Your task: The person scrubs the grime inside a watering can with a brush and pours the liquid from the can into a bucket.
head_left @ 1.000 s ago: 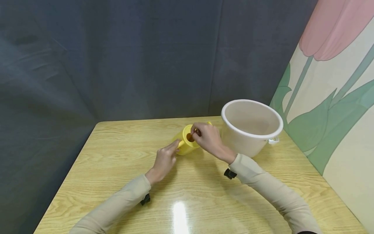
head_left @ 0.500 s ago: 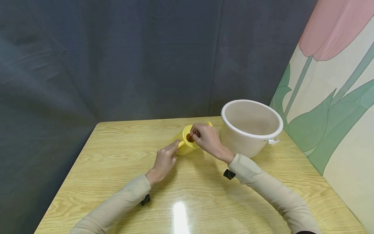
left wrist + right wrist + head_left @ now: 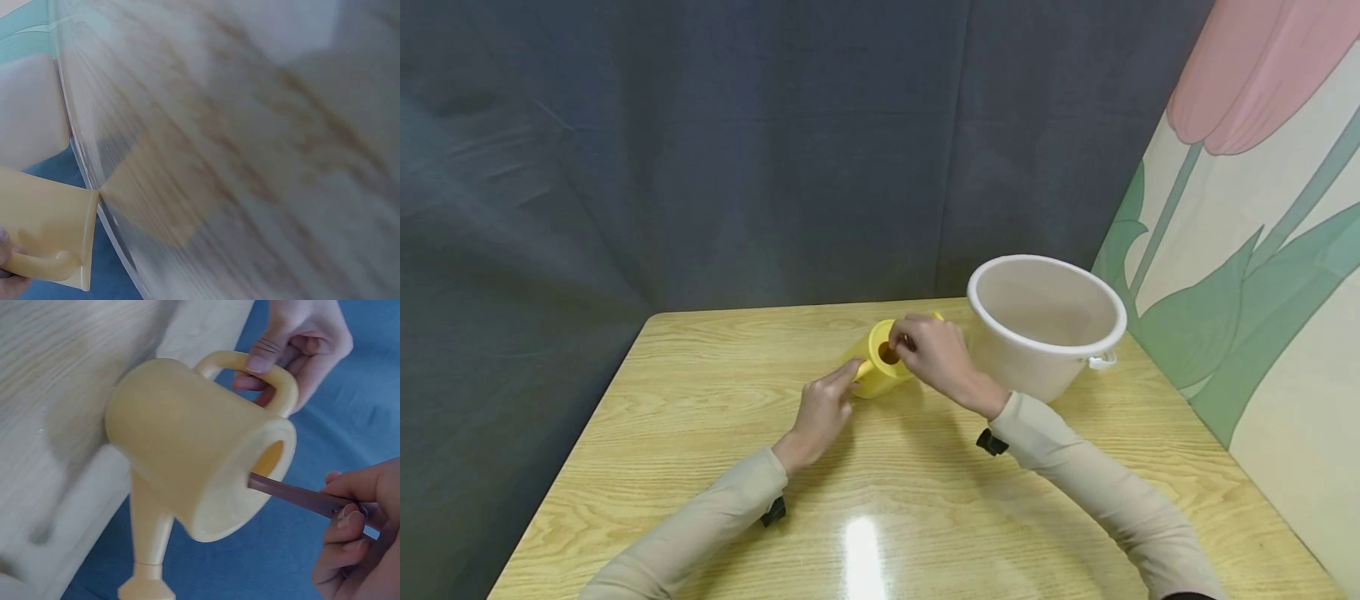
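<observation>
A yellow watering can (image 3: pixel 867 383) is near the far edge of the wooden table (image 3: pixel 715 367). It tilts on its bottom edge, its top opening turned toward me. My left hand (image 3: pixel 822 412) grips its loop handle (image 3: pixel 284 387), thumb on top in the right wrist view. My right hand (image 3: pixel 936 354) pinches a slim brownish-purple bar (image 3: pixel 294 494) with a small metal piece by the fingertips; its kind is unclear. The bar's tip is at the can's opening (image 3: pixel 270 459); whether it touches the rim I cannot tell. The spout (image 3: pixel 150 531) points away from the handle.
A large white bucket (image 3: pixel 1030 367) stands just right of the watering can, by the painted wall (image 3: pixel 1262 250). Its handle clip (image 3: pixel 1102 361) sticks out at the right. A dark curtain (image 3: pixel 805 167) hangs behind the table.
My right hand shifts very slightly at the watering can's opening. The left hand, the watering can and the bucket look unmoved.
</observation>
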`<action>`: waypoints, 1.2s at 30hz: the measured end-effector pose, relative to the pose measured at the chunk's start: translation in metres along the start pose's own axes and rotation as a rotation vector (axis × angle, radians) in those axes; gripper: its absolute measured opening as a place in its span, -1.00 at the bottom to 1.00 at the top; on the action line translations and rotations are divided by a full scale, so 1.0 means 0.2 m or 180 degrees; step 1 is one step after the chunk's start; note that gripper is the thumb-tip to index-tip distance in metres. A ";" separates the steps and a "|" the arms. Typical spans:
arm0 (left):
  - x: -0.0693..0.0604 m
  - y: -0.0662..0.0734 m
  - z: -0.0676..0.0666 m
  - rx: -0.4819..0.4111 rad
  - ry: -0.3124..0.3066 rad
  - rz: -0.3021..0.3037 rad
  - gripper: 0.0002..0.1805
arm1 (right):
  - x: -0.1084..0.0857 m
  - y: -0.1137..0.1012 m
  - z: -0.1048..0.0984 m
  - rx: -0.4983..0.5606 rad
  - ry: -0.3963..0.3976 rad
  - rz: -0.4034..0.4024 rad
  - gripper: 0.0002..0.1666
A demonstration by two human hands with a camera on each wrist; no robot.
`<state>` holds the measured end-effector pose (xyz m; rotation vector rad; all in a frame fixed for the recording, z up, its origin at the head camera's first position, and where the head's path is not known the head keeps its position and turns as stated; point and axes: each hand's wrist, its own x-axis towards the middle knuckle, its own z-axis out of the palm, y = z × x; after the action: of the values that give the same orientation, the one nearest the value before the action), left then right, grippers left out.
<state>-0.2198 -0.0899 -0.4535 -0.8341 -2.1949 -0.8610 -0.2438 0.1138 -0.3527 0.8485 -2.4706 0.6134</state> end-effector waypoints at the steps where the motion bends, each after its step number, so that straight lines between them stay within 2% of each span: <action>1: 0.00 0.00 0.00 0.0010 -0.0009 0.0002 -0.49 | 0.00 -0.01 -0.01 0.0003 0.0014 0.0002 -0.83; 9: 0.00 0.00 0.00 0.0053 0.0003 0.0032 -0.53 | 0.01 -0.04 -0.04 0.0031 0.0040 -0.0095 -0.80; 14: 0.00 0.00 0.00 0.0042 0.0028 0.0064 -0.51 | 0.01 -0.01 0.01 -0.0003 -0.0017 -0.0043 -0.78; 22: 0.00 -0.01 0.00 -0.0012 -0.0033 -0.0007 -0.51 | 0.00 0.03 0.06 -0.0065 -0.0170 0.0064 -0.79; 28: 0.01 -0.01 0.01 -0.0006 0.0035 0.0082 -0.49 | -0.01 0.03 0.01 -0.0139 -0.0121 -0.0088 -0.79; 36: 0.00 0.00 0.01 0.0055 -0.0044 0.0038 -0.44 | 0.00 0.00 -0.06 -0.0200 -0.0018 -0.0280 -0.78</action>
<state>-0.2215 -0.0887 -0.4542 -0.8464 -2.2042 -0.8318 -0.2403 0.1208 -0.3441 0.9298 -2.4294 0.5006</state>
